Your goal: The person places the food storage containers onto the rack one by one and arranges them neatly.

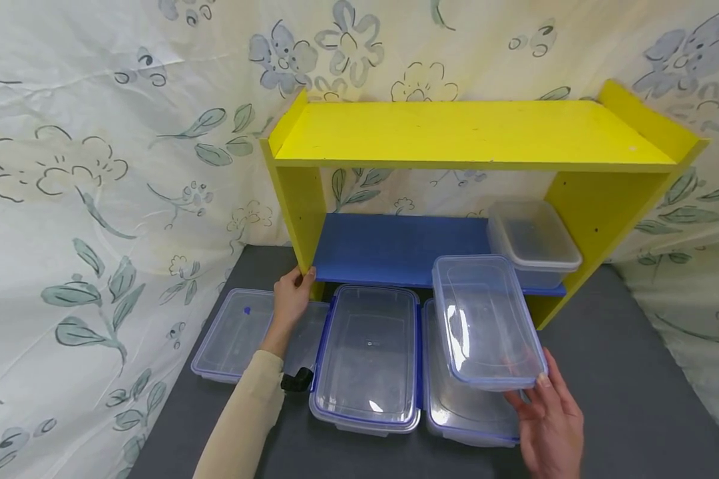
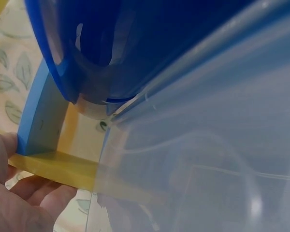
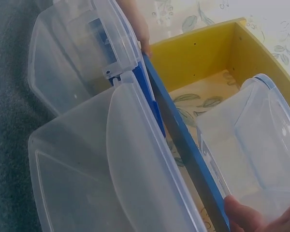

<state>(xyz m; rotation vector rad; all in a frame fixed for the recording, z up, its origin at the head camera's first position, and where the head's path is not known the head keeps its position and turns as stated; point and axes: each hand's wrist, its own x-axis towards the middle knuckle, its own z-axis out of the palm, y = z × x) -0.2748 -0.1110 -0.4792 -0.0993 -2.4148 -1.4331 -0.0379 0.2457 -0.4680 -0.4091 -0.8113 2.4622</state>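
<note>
My left hand (image 1: 291,299) grips the front edge of the yellow side panel (image 1: 290,219) of a small shelf unit, at the left end of its blue board (image 1: 395,249). In the left wrist view, the thumb and fingers of that hand (image 2: 24,203) lie on either side of the panel's edge. My right hand (image 1: 548,419) holds a clear plastic food container (image 1: 488,319) by its near right corner. The container is tilted, its far end by the blue board's front edge. The right wrist view shows the right thumb (image 3: 244,212) against the container's side.
A frosted lidded container (image 1: 533,236) stands at the blue board's right end. In front of the unit, on the dark table (image 1: 647,399), are a blue-clipped container (image 1: 368,359), another container (image 1: 473,419) partly hidden beneath the held one, and a clear container (image 1: 234,332) at left.
</note>
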